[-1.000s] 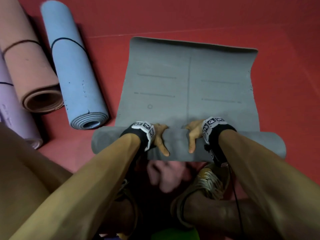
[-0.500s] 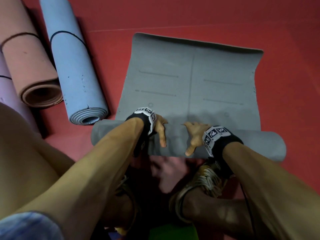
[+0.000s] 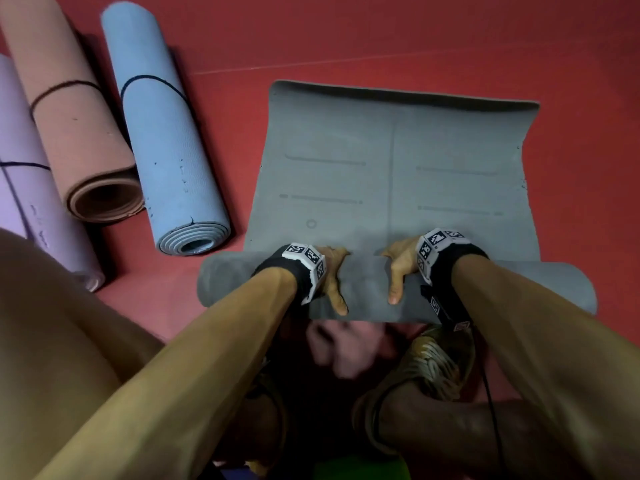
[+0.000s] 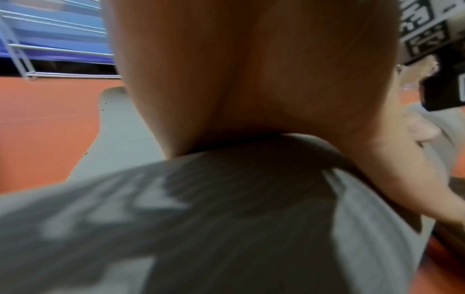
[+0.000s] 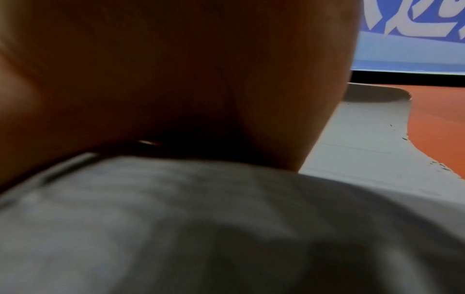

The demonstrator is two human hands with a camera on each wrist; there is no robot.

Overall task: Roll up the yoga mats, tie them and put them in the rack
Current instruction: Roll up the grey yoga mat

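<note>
Red floor all round, bare beyond the flat far edge of the grey mat, its rolled part nearest the body. To the left, close beside it, three tied rolls: pink mat, blue mat, lilac mat. Left hand and right hand wrapped over the grey roll, thumbs on its near face, gripping it.
</note>
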